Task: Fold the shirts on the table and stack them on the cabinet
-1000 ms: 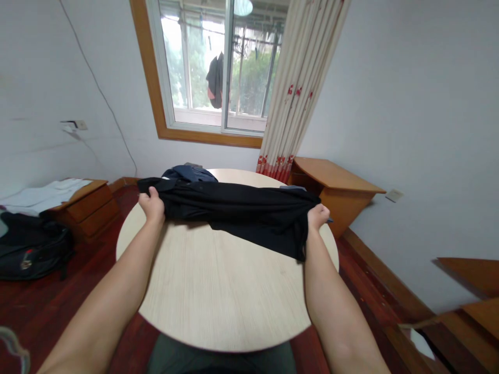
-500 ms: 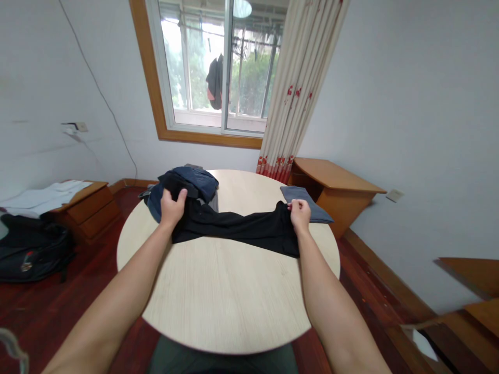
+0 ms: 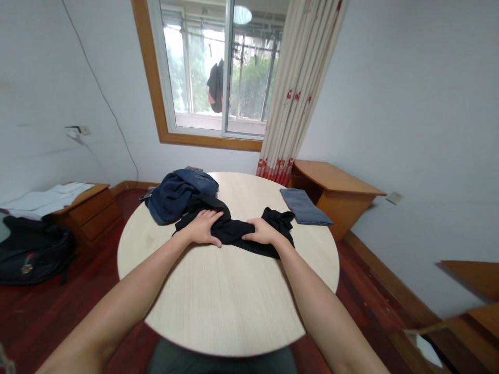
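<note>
A black garment [image 3: 237,232] lies bunched across the middle of the round table; its exact kind is hard to make out. My left hand [image 3: 205,227] rests palm down on its left part, fingers stretched out and thumb apart. Closer to the right end, my right hand [image 3: 261,231] has its fingers curled around a gathered fold of the cloth. Beyond my left hand, a heap of dark blue clothing [image 3: 171,195] touches the black cloth. A folded grey-blue cloth [image 3: 306,206] lies flat at the table's right side, apart from my right hand.
The round table [image 3: 234,301] has a pale wood top. Behind it hangs a curtain [image 3: 300,88] beside the window. A wooden desk [image 3: 331,179] stands at the right. To the left are a low cabinet [image 3: 97,208] with papers and a black bag [image 3: 35,249].
Both hands have moved inward from the garment's ends toward its middle. The stretched garment is now bunched and shorter. My left hand has let go of its end and flattened out.
</note>
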